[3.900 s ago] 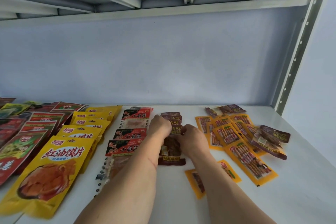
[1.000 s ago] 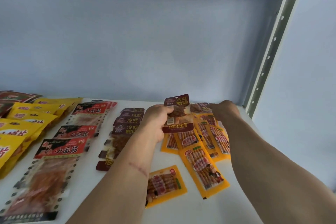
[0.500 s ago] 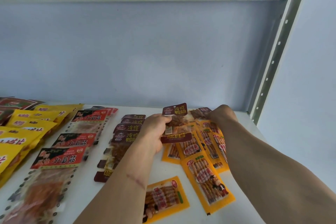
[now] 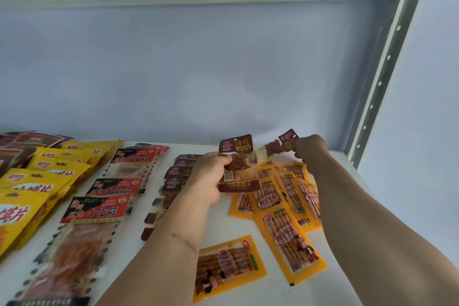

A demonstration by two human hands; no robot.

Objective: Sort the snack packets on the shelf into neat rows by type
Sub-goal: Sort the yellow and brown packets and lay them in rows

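A white shelf [image 4: 248, 290] fills the bottom half of the frame, with a pale blue wall behind it. A grey metal post [image 4: 387, 67] with holes goes up the right side.

At the far left sit the big yellow packets [image 4: 22, 208], laid one over the next in a row going back. Behind them, in the left corner, are some red and green packets [image 4: 37, 139]. Next to the yellow ones is a row of red and black packets [image 4: 96, 208] with see-through bottoms. Then comes a row of small dark brown packets [image 4: 176, 176], partly hidden by an arm.

In the middle and lower right of the frame lie orange packets [image 4: 285, 233], spread out in a messy fan. One orange packet [image 4: 228, 266] lies by itself near the bottom, well apart from the fan.

The left hand [image 4: 211, 179], in the middle of the frame, has its fingers curled round a brown packet [image 4: 238, 166] and holds it upright above the orange ones.

The right hand [image 4: 310, 149], a bit higher and to the right, pinches another brown packet [image 4: 280, 145] by one end, lifted off the shelf near the back wall.
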